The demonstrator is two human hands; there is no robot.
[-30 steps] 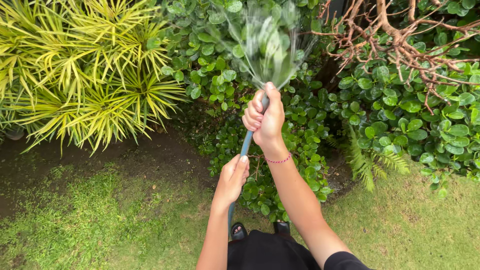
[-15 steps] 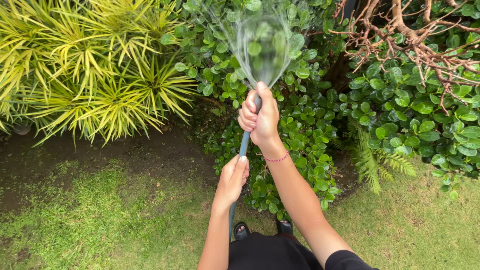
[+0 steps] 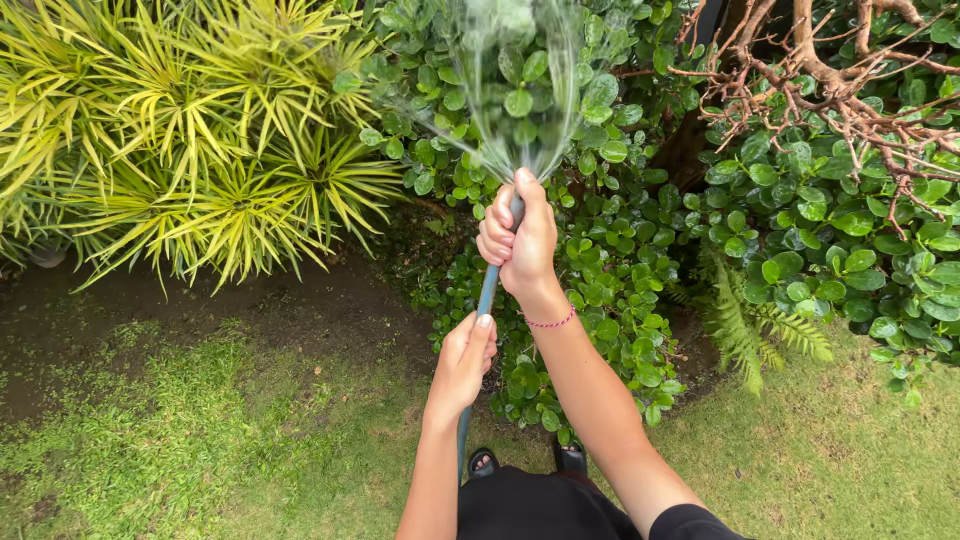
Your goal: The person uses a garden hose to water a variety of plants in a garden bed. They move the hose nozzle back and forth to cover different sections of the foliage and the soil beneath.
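A blue-grey garden hose [image 3: 489,290] runs up the middle of the view. My right hand [image 3: 522,240] grips its end, thumb pressed over the mouth, and water [image 3: 520,80] fans out over a round-leaved green shrub [image 3: 590,250]. My left hand [image 3: 463,362] is wrapped around the hose lower down, close to my body. A thin red bracelet [image 3: 553,321] circles my right wrist.
A spiky yellow-green plant [image 3: 190,130] fills the upper left above bare dark soil [image 3: 280,300]. Brown bare branches [image 3: 840,80] and a fern [image 3: 750,330] stand at right. Grass [image 3: 200,440] covers the foreground. My dark sandals [image 3: 565,457] show below.
The view has shifted slightly, so the plants sit a little lower. The water fan has widened and reaches higher over the shrub. Both hands keep their grip on the hose.
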